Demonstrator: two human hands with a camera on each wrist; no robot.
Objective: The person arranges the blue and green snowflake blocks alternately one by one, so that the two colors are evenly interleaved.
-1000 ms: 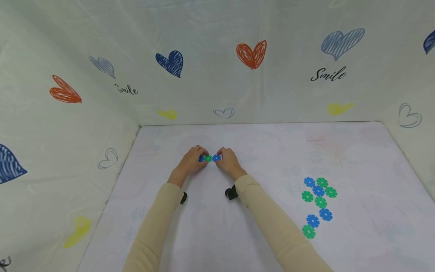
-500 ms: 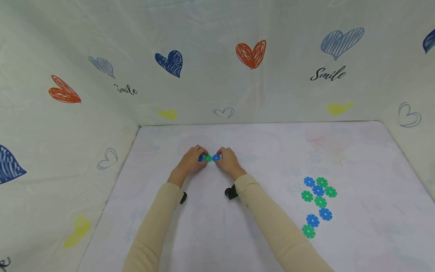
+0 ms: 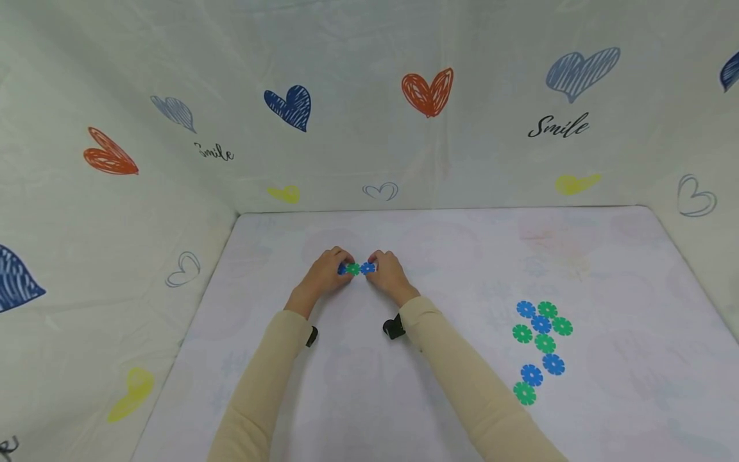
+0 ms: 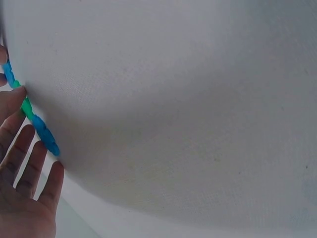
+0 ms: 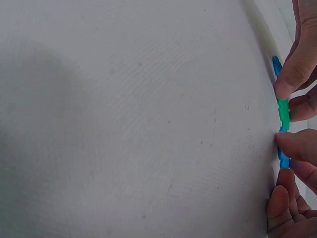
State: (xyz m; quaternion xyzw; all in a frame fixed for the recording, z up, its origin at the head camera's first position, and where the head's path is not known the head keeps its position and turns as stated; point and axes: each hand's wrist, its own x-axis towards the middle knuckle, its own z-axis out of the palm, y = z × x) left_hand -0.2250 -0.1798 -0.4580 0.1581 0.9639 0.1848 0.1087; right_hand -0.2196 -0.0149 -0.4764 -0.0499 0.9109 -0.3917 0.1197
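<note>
Two blue snowflake discs and a green one form a short row just above the table. In the head view, my left hand [image 3: 323, 269] pinches the green snowflake disc [image 3: 353, 269] between thumb and fingers. One blue disc [image 4: 46, 136] sticks out of the green disc's outer end, beside my left fingers. My right hand [image 3: 391, 274] pinches the other blue disc [image 5: 284, 156] at the right end. The green and right blue discs meet edge to edge; how deeply their slots engage is too small to tell.
On the right of the white table [image 3: 462, 256] lie several loose discs, among them a green disc [image 3: 524, 393] and a blue disc [image 3: 553, 364]. A white curtain [image 3: 358, 147] with printed hearts stands behind the table. Black wrist cameras [image 3: 394, 328] hang under both sleeves.
</note>
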